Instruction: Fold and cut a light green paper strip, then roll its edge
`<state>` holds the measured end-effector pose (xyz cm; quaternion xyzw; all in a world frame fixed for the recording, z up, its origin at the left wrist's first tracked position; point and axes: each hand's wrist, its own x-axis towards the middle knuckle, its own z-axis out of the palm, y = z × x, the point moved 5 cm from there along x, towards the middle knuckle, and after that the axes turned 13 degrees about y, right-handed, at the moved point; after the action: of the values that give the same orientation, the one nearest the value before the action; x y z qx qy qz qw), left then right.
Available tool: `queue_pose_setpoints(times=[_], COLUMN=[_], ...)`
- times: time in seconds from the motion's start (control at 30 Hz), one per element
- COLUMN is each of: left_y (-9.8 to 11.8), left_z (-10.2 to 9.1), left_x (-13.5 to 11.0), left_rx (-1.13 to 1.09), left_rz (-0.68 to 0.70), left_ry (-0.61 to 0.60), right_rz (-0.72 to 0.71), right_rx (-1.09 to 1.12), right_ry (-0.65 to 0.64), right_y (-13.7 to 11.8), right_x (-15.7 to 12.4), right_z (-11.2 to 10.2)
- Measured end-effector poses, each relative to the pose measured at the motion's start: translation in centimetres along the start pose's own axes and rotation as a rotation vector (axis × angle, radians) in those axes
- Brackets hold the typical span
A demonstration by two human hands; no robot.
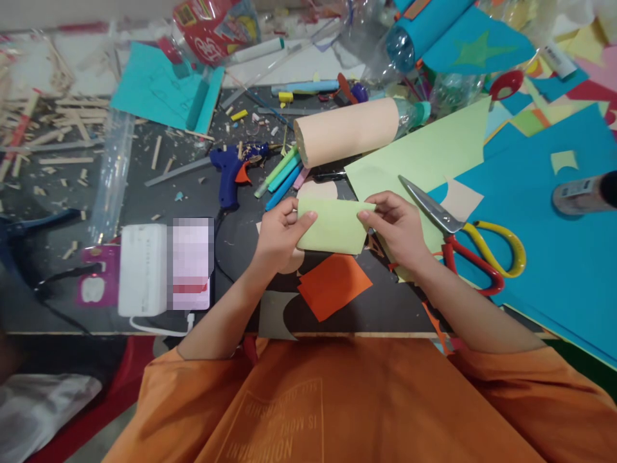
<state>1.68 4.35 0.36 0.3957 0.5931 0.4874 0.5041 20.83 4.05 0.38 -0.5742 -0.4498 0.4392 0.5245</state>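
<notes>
A small piece of light green paper (332, 226) is held level between my two hands, above the table. My left hand (282, 235) pinches its left edge, thumb on top. On the opposite edge, my right hand (398, 225) grips it the same way. Below the green piece lies orange paper (336, 286), several-cornered and flat on the dark tabletop. Scissors (456, 231) with red and yellow handles rest just right of my right hand, blades apart from it. Behind my hands a larger sheet of light green paper (434, 145) lies under the scissors' tips.
A peach paper-wrapped bottle (349, 130) lies beyond my hands, beside several markers (283, 173). A blue glue gun (231, 168) is to the left. A phone (191, 263) and white power bank (143, 270) sit near the front edge. Blue sheets (544, 283) cover the right side.
</notes>
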Motion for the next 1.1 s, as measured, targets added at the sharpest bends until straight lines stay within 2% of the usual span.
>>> queue_pose_setpoints(times=[0.43,0.83,0.93,1.1], left_y=[-0.5,-0.4,0.0,0.8], left_z=[-0.3,-0.3,-0.4,-0.9], left_x=[0.1,0.0,0.1,0.4], left_rx=[0.013,0.034,0.065,0.086], left_rz=[-0.027,-0.044,-0.003,0.152], left_ry=[0.013,0.001,0.014,0.086], right_rz=[0.032,0.064,0.061,0.054], right_rx=[0.008,0.010,0.028,0.048], right_ry=[0.070,0.042,0.043,0.049], right_y=[-0.1,-0.2,-0.1,0.0], right_x=[0.0,0.1,0.2,0.4], right_z=[-0.3,-0.2,-0.2,-0.3])
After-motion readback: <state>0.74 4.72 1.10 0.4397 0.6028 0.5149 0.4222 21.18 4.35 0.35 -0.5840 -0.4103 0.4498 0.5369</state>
